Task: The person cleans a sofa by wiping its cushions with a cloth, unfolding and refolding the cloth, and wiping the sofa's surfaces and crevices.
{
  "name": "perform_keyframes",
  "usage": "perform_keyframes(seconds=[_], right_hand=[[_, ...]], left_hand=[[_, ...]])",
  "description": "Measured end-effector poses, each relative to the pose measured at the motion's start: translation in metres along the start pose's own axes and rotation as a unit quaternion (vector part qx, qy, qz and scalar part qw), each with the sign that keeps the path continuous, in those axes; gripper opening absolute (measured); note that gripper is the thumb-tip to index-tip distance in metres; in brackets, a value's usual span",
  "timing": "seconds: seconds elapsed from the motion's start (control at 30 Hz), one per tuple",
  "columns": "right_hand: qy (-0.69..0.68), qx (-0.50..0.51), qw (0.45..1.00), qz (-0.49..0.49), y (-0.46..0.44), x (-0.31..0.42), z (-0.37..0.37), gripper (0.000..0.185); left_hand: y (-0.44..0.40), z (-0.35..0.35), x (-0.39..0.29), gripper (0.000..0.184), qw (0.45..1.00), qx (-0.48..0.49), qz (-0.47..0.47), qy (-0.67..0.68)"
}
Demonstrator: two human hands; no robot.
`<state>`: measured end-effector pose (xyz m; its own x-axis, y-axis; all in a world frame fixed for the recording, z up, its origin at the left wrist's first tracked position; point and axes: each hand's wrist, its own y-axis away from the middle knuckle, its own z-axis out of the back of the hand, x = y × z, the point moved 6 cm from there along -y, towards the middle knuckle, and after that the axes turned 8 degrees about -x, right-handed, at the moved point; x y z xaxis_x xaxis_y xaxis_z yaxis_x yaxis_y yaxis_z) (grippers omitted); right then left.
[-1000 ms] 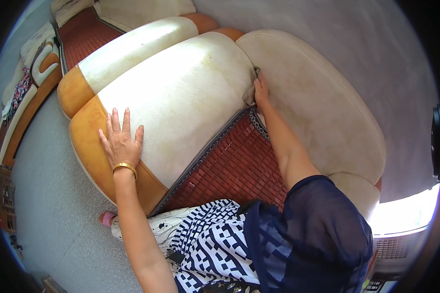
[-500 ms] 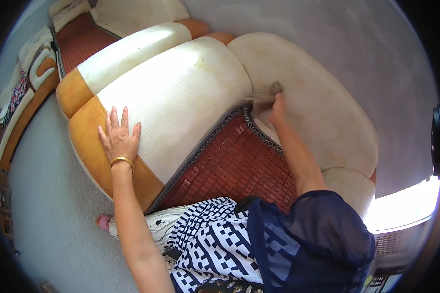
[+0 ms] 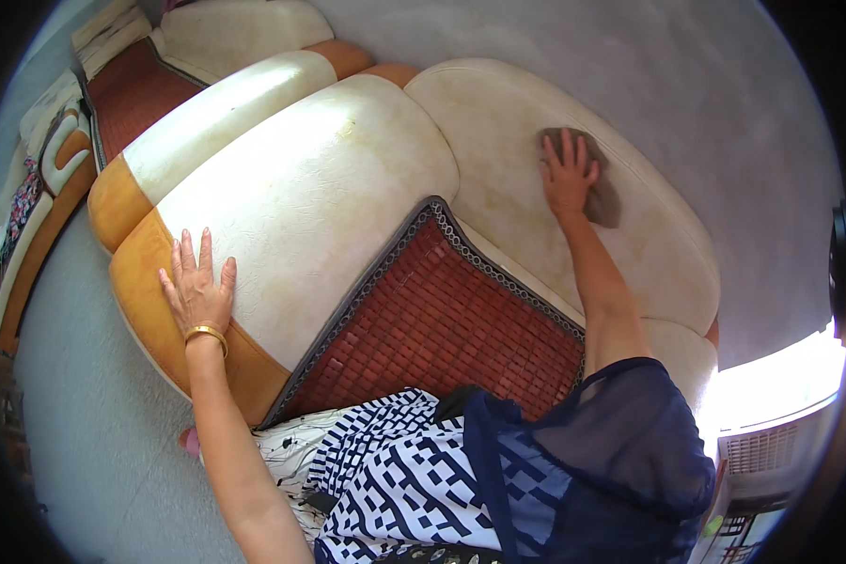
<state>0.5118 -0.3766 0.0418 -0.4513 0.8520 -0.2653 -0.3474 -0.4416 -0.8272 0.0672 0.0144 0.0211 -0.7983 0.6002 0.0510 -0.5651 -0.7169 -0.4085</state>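
Observation:
My left hand (image 3: 198,293), with a gold bangle at the wrist, lies open with fingers spread on the orange front band (image 3: 146,273) of the sofa's cream armrest (image 3: 301,197). It holds nothing. High on the cream backrest (image 3: 489,132), my right hand (image 3: 568,180) holds a brownish-grey cloth (image 3: 603,199) pressed flat under its palm and fingers. Part of the cloth sticks out to the right of the hand. A red-brown tile mat (image 3: 442,320) with a dark patterned border covers the seat between my arms.
Another armrest (image 3: 240,99) stands right behind the near one, with a second red-brown mat (image 3: 141,94) beyond it. Further sofa seating (image 3: 42,216) is at the far left, above the grey floor (image 3: 94,423). A grey wall (image 3: 705,122) rises behind the backrest.
My right hand has moved with the cloth from the corner between armrest and backrest, up and right onto the backrest. The cloth is now spread flatter. My left hand stays on the armrest.

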Motion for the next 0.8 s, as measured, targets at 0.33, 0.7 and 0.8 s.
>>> perform_keyframes(seconds=[0.33, 0.7, 0.8], right_hand=[[-0.220, 0.036, 0.964, 0.148, -0.084, 0.154, -0.090, 0.053], [-0.240, -0.038, 0.952, 0.187, -0.055, 0.080, -0.060, 0.061], [-0.232, -0.018, 0.958, 0.165, -0.026, 0.038, -0.025, 0.064]], left_hand=[[0.001, -0.005, 0.002, 0.061, 0.999, -0.035, -0.015, 0.000], [0.000, -0.001, 0.001, 0.060, 1.000, -0.015, -0.007, 0.011], [0.000, -0.001, 0.001, 0.060, 1.000, -0.005, -0.001, 0.010]])
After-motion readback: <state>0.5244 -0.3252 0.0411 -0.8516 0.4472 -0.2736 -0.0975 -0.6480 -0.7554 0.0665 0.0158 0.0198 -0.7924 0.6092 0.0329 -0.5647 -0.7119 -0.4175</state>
